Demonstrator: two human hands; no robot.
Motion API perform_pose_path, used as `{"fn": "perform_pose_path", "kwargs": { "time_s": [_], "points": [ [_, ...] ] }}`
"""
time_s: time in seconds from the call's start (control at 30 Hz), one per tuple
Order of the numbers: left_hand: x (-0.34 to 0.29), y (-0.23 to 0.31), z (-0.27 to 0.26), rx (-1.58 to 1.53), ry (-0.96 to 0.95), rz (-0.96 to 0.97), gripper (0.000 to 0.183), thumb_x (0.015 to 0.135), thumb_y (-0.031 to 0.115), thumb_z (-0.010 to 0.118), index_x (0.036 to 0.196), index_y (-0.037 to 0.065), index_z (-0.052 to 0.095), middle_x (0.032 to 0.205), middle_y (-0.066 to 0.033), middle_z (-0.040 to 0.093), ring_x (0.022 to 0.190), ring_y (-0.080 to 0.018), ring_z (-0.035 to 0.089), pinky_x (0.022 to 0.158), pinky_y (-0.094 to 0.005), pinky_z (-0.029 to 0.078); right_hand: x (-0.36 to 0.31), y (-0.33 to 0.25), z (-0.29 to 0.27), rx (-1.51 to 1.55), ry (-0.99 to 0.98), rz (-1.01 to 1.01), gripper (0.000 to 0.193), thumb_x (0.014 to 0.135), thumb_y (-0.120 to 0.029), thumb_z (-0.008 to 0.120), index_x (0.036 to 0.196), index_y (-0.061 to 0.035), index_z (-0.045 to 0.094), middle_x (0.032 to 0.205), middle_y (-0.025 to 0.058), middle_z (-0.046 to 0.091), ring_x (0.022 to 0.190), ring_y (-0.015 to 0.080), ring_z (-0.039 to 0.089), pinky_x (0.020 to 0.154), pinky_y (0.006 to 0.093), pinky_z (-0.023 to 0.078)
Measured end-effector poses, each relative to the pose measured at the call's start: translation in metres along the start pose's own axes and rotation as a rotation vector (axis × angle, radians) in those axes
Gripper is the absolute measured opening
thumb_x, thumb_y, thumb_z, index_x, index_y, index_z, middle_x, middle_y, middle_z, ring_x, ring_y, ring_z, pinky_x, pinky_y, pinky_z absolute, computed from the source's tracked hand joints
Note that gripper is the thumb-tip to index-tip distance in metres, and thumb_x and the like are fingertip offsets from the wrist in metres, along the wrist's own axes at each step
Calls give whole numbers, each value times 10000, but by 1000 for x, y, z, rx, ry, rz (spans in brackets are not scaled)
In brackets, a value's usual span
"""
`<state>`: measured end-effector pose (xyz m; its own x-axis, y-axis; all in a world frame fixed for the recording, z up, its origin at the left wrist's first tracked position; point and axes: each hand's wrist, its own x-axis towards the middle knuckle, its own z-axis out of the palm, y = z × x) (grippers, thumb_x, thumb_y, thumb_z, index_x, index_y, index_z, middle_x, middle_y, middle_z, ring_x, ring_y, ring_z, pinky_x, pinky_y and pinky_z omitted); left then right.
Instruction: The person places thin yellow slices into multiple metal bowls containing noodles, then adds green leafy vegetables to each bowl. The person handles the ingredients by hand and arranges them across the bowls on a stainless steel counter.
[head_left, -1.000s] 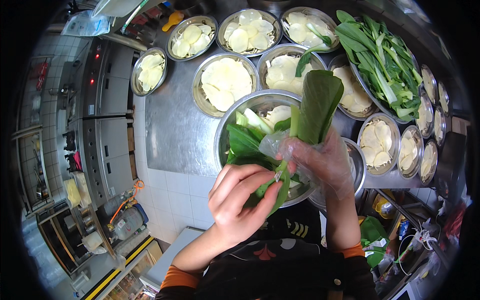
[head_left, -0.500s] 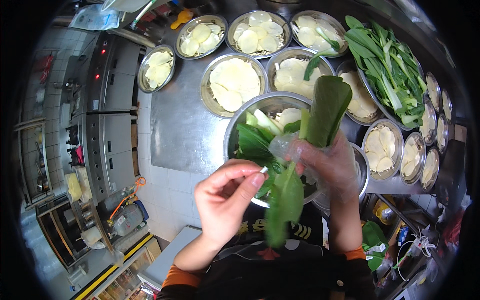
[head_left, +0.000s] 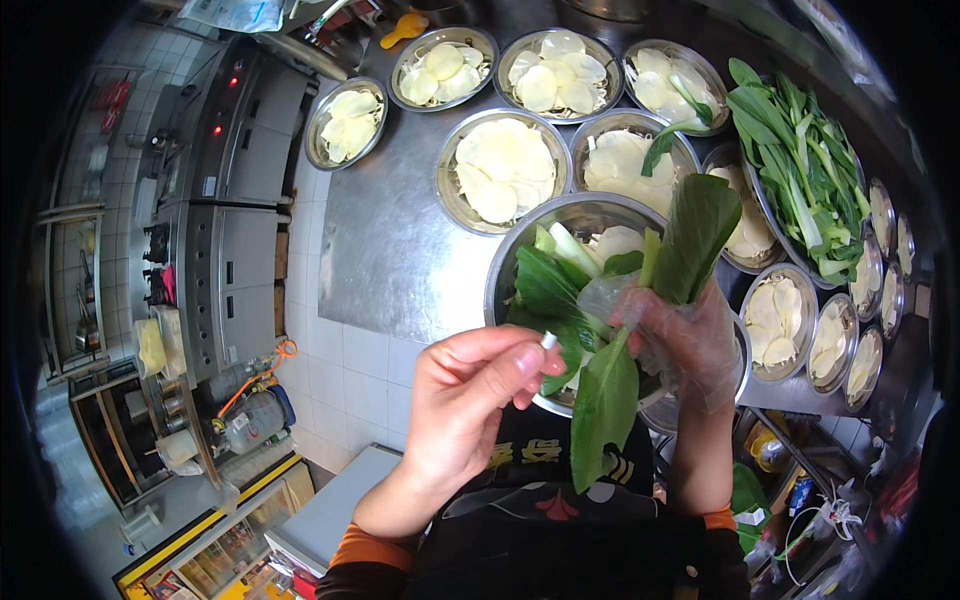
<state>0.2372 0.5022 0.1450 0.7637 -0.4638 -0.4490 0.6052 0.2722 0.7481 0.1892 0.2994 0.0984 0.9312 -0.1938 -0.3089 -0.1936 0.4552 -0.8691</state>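
My left hand (head_left: pixel 470 400) is closed in a pinch, with a small white piece (head_left: pixel 548 341) between thumb and forefinger; its kind is unclear. In a clear plastic glove, my right hand (head_left: pixel 690 335) grips leafy greens (head_left: pixel 610 400), one leaf hanging down and another standing up. Both hands are over the near side of a large steel bowl (head_left: pixel 507 230). Inside it lie green leaves (head_left: pixel 545 285), pale stalks and pale round slices (head_left: pixel 618 242). My right hand hides part of this bowl.
Several steel bowls with pale slices, such as this one (head_left: pixel 505 170), stand around the steel table (head_left: pixel 375 245). A large bowl heaped with leafy greens (head_left: pixel 800 175) is at the right. Steel kitchen appliances (head_left: pixel 230 275) line the left. A grey surface (head_left: pixel 340 510) lies near my left forearm.
The whole view has shifted, so the bowls and table appear farther right. Both hands keep their hold, and the hanging leaf has steadied from a blur.
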Motion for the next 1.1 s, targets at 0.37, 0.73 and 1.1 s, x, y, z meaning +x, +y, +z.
{"fn": "perform_pose_path", "kwargs": {
  "time_s": [0.37, 0.73, 1.1],
  "points": [
    [50, 123, -287, 762, 1020, 475, 131, 830, 163, 711, 869, 38, 709, 788, -27, 692, 621, -43, 532, 554, -195, 411, 2, 8, -2, -34, 71, -14, 294, 798, -125, 712, 1009, 2, 553, 795, 100, 638, 591, 142, 579, 505, 237, 451],
    [125, 90, -406, 960, 1214, 284, 176, 732, 228, 675, 722, 58, 720, 681, -155, 671, 620, -252, 654, 593, -373, 502, 1, 39, -35, -130, 222, -155, 645, 765, -219, 725, 1276, -18, 386, 882, 60, 596, 678, 133, 571, 523, 213, 422],
    [149, 92, -426, 1041, 1298, 125, 109, 720, 196, 652, 725, 106, 714, 793, -141, 692, 749, -306, 670, 668, -403, 532, 6, 14, -25, -339, 677, 126, 502, 847, -107, 658, 1295, 10, 463, 1234, 181, 561, 1120, 290, 551, 946, 416, 449]
  ]
}}
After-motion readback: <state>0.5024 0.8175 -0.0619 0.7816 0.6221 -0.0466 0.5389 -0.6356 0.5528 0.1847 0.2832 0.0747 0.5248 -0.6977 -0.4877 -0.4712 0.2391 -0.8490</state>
